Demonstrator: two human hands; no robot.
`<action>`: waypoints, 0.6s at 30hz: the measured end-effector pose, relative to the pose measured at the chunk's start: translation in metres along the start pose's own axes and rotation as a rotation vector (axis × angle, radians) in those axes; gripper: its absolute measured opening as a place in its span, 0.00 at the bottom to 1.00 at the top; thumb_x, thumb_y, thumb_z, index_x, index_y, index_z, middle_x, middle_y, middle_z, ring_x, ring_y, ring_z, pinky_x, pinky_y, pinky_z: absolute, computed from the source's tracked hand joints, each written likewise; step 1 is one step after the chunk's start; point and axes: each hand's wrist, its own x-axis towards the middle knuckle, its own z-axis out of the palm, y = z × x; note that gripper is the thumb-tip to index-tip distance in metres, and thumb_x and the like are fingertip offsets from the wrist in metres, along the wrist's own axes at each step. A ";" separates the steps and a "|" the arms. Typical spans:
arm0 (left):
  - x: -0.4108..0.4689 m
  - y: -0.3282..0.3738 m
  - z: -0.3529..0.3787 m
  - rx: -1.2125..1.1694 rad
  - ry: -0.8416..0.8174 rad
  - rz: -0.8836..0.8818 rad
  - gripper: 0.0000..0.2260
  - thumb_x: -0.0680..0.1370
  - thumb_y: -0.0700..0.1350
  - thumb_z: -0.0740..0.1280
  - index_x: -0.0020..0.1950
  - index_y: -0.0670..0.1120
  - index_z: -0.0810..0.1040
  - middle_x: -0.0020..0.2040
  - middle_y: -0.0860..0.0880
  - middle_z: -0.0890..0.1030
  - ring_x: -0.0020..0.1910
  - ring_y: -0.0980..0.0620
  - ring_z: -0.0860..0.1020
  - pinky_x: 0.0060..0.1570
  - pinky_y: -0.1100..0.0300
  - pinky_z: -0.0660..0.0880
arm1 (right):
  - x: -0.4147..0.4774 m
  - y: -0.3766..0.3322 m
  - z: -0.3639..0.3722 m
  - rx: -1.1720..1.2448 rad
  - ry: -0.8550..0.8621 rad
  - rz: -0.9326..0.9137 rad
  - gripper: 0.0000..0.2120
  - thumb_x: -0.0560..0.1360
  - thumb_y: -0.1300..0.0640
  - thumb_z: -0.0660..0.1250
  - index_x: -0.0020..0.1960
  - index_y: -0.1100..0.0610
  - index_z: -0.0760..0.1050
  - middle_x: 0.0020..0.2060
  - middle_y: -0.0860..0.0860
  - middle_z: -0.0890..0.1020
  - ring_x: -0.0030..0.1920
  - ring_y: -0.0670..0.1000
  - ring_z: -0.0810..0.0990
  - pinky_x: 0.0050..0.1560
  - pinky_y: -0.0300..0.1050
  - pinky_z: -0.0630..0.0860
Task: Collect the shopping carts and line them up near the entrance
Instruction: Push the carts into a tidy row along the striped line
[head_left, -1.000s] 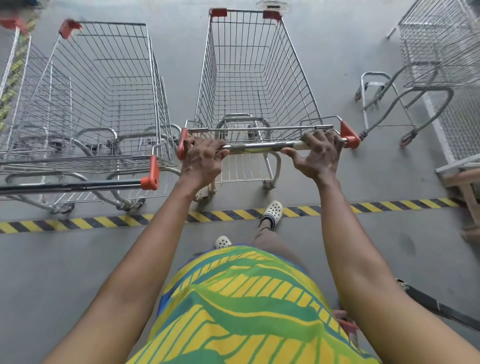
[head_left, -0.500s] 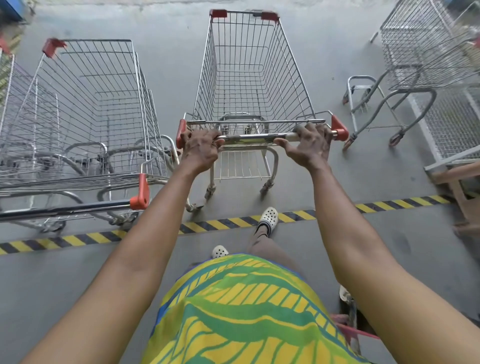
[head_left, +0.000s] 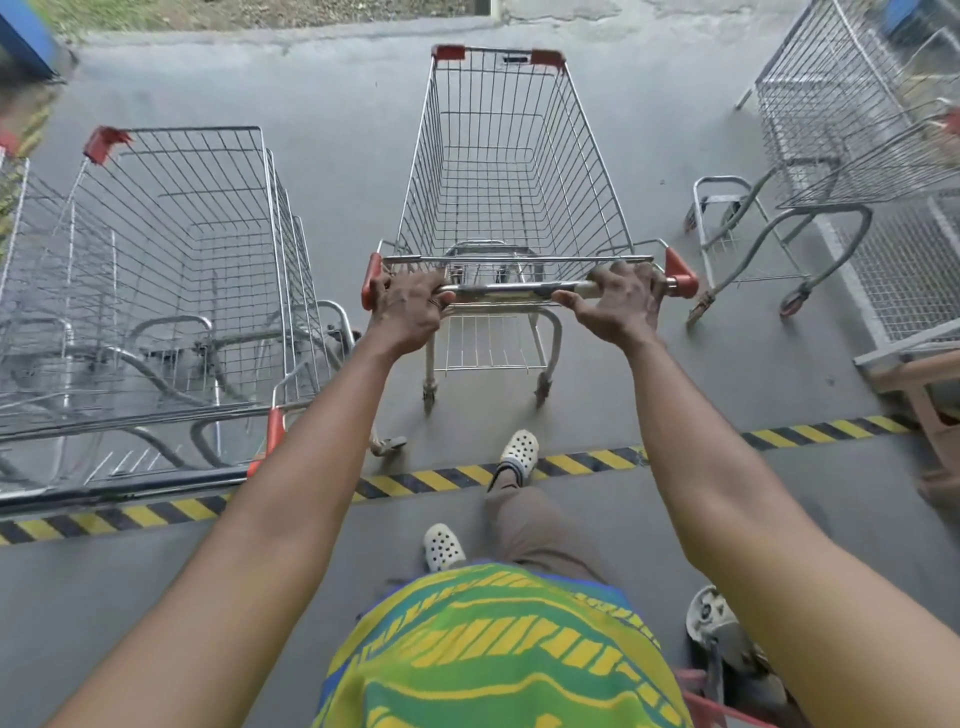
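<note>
Item one: shopping cart (head_left: 511, 171), chrome wire, with red plastic caps on the two far corners and at both ends of the handle bar (head_left: 519, 287). It stands on the grey concrete floor (head_left: 337, 130) at the middle of the scene, just beyond the yellow-and-black hazard stripe (head_left: 587, 461), its nose pointing away from the person. Through the basket's mesh only floor shows; a small wire shelf hangs low at the handle end.

Left hand (head_left: 408, 306) — fingers curled over the bar's left end, clamped on it. Right hand (head_left: 618, 306) — fingers wrapped over the bar near the right cap, thumb stretched along beneath. Both arms are held out straight.

Item two: nested carts (head_left: 176, 270), near the first on its left and roughly parallel; their mesh shows only frames and floor.

Item three: further carts (head_left: 852, 130) at the right edge, set at an angle, well apart from the nested ones.
</note>
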 end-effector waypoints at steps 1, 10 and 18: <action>0.007 -0.002 -0.001 -0.001 -0.004 0.001 0.10 0.84 0.51 0.60 0.60 0.52 0.78 0.54 0.50 0.79 0.55 0.48 0.71 0.55 0.52 0.57 | 0.006 -0.002 -0.001 0.008 0.001 -0.002 0.35 0.68 0.22 0.55 0.58 0.46 0.79 0.63 0.51 0.77 0.70 0.59 0.66 0.73 0.61 0.56; 0.103 -0.013 -0.016 0.002 0.013 -0.057 0.11 0.83 0.54 0.63 0.59 0.51 0.82 0.56 0.49 0.81 0.60 0.45 0.74 0.58 0.53 0.57 | 0.103 -0.016 -0.003 0.028 0.025 -0.032 0.30 0.72 0.24 0.59 0.58 0.47 0.79 0.63 0.50 0.76 0.70 0.57 0.67 0.74 0.63 0.53; 0.163 -0.030 -0.027 -0.042 0.061 -0.143 0.11 0.81 0.55 0.64 0.52 0.52 0.83 0.49 0.51 0.82 0.55 0.48 0.75 0.52 0.56 0.53 | 0.166 -0.036 0.001 0.042 0.008 -0.036 0.36 0.69 0.21 0.55 0.60 0.46 0.77 0.64 0.50 0.76 0.69 0.58 0.67 0.73 0.62 0.54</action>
